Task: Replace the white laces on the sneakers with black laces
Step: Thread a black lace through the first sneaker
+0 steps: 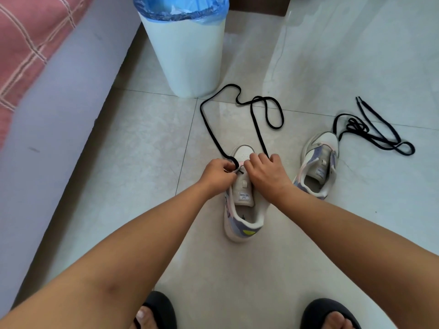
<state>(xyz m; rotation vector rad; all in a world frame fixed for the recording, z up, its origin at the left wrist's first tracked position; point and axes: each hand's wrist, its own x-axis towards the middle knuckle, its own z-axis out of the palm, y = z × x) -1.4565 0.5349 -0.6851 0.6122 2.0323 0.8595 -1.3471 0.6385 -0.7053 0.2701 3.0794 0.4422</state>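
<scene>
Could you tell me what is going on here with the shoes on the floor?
A person is lacing a sneaker on the tiled floor with a black lace. The left hand pinches the lace at the eyelets near the toe, and the right hand grips the shoe's other side. Most of that lace trails loose toward a white bin. The second sneaker stands to the right with no lace in it, and another black lace lies bundled beside its toe.

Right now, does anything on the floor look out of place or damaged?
Nothing looks damaged. The second black lace lies in a loose tangle beside the unlaced sneaker, which sits askew to the one being laced. That fits a job half done.
</scene>
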